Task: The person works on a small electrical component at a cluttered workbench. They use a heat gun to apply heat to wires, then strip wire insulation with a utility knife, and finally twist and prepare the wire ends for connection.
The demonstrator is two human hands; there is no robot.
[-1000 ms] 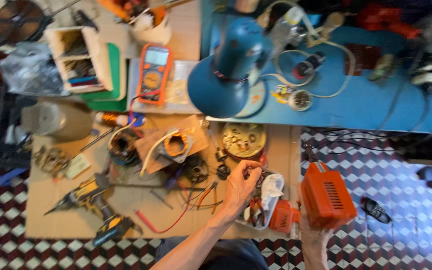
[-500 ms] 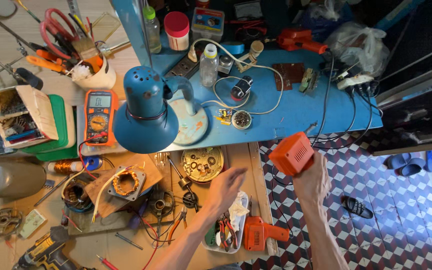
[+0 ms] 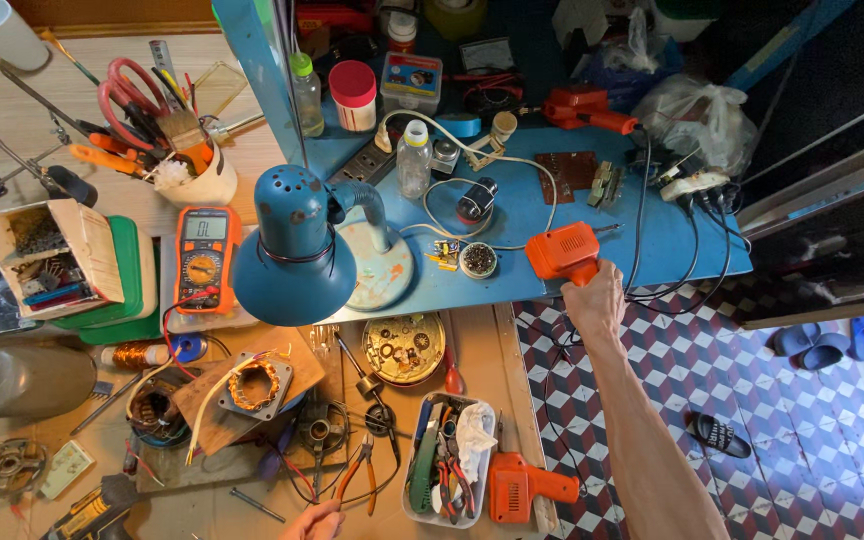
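Observation:
My right hand (image 3: 592,298) grips the handle of an orange soldering gun (image 3: 563,250) and holds it over the near edge of the blue table (image 3: 542,215). Its tip points right, toward black cables (image 3: 642,215). My left hand (image 3: 314,521) shows only partly at the bottom edge, fingers curled, close to orange-handled pliers (image 3: 354,478) on the wooden bench (image 3: 477,345); whether it holds anything is hidden. A second orange soldering gun (image 3: 522,487) lies at the bench's near right corner beside a white tray of hand tools (image 3: 444,460).
A blue desk lamp (image 3: 297,250) stands over the middle. An orange multimeter (image 3: 203,258), a motor stator (image 3: 252,385) on a board, a round metal plate (image 3: 403,347), bottles, a red drill (image 3: 587,108) and scissors (image 3: 130,90) crowd the tables. Checkered floor lies right.
My right hand has carried the orange soldering gun from low by the bench corner up to the blue table's edge. My left hand has dropped back toward the bottom. The view has shifted up.

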